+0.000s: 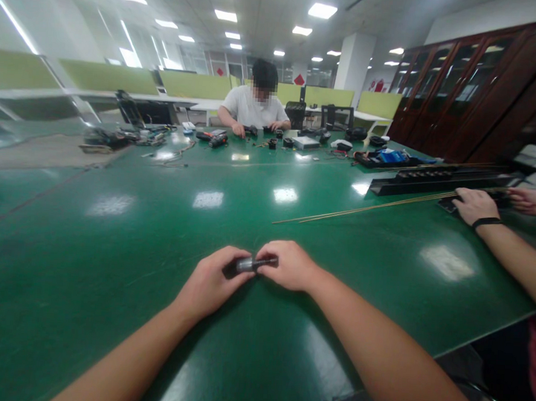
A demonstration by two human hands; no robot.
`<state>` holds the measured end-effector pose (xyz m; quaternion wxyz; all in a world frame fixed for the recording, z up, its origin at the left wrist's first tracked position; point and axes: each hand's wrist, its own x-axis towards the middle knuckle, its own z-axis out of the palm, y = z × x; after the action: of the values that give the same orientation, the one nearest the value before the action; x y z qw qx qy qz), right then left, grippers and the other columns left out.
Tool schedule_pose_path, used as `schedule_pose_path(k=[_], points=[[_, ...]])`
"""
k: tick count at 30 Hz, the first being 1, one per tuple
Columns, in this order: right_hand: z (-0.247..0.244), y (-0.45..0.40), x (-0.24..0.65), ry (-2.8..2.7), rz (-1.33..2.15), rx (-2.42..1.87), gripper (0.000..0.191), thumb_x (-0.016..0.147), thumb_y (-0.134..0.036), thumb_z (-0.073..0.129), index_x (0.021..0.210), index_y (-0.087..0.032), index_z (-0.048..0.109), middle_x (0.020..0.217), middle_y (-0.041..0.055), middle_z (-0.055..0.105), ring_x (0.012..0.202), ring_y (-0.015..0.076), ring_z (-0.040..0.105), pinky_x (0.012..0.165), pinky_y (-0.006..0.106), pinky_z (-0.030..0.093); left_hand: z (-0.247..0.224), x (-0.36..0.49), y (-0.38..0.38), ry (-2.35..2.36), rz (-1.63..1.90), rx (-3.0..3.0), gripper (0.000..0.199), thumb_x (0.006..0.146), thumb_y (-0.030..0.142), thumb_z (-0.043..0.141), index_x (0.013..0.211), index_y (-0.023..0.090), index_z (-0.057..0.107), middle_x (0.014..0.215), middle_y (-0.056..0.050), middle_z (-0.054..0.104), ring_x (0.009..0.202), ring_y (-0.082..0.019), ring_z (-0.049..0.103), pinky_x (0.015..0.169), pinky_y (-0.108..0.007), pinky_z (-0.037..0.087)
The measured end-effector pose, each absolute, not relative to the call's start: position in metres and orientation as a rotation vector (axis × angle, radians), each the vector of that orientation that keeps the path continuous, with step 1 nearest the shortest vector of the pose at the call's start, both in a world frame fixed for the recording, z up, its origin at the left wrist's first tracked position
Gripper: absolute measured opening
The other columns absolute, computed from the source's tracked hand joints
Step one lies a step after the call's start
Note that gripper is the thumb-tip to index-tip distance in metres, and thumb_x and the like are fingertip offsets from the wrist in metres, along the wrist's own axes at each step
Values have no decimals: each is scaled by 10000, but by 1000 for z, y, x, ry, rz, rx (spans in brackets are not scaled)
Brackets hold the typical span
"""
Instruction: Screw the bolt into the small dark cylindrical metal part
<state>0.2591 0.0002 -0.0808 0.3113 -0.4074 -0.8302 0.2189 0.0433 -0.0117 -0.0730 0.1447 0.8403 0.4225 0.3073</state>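
A small cylindrical metal part (pixel 244 264), dark at its left end and silvery in the middle, lies level between my two hands just above the green table (pixel 151 332). My left hand (pixel 213 279) grips its left end between thumb and fingers. A thin dark shaft (pixel 265 262) extends from the part to the right. My right hand (pixel 289 265) is closed round that shaft, thumb and fingertips pinching it. The fingertips of both hands nearly meet. Fine detail of the part is too blurred to tell.
Long thin brass-coloured rods (pixel 362 209) run rightward to another person's hands (pixel 476 206). Black rails (pixel 433 179) and a tray with blue items (pixel 391 156) lie at back right. A person in white (pixel 255 106) sits opposite behind tools and small parts. Cables (pixel 173 157) lie at back left.
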Motion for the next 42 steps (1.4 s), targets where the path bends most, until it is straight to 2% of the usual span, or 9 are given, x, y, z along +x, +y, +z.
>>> schedule_pose_path(k=[30, 42], points=[[-83, 2, 262, -2207, 551, -1096, 121, 834, -266, 697, 929, -211, 749, 895, 25, 736, 815, 163, 640, 736, 257, 441, -72, 42, -11, 1219, 880, 2402, 278, 853, 428, 650, 1021, 208, 678, 960, -47, 707, 858, -200, 665, 798, -313, 542], [-82, 0, 264, -2207, 562, -1119, 114, 821, -254, 708, 911, -201, 756, 838, 16, 724, 762, 147, 622, 686, 240, 423, -75, 39, -11, 1210, 863, 2387, 217, 849, 350, 670, 1032, 235, 667, 972, -13, 695, 882, -181, 650, 799, -294, 509]])
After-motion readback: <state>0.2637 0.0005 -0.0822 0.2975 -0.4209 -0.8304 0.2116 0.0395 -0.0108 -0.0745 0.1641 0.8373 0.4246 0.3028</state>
